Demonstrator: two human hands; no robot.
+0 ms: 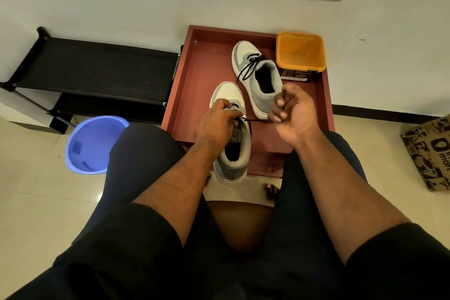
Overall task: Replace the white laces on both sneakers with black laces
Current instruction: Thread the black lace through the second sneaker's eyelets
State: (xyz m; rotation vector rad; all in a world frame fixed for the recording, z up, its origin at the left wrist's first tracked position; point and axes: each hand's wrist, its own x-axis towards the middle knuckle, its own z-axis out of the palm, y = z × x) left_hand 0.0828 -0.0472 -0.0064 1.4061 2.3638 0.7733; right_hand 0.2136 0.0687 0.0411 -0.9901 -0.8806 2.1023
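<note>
- The near sneaker (231, 134) sits at the front edge of the red tray (194, 75), its heel overhanging; long axis runs away from the person, toe toward the wall.
- The left hand (216, 124) pinches at its eyelets; the right hand (289, 109) is curled round the black lace (255, 120), stretched taut between them.
- Risk: a hard pull could tip the shoe off, or unthread the lace.
- The far sneaker (258, 78), black-laced, angles toe up-left, beside an orange tub (300, 51).
</note>
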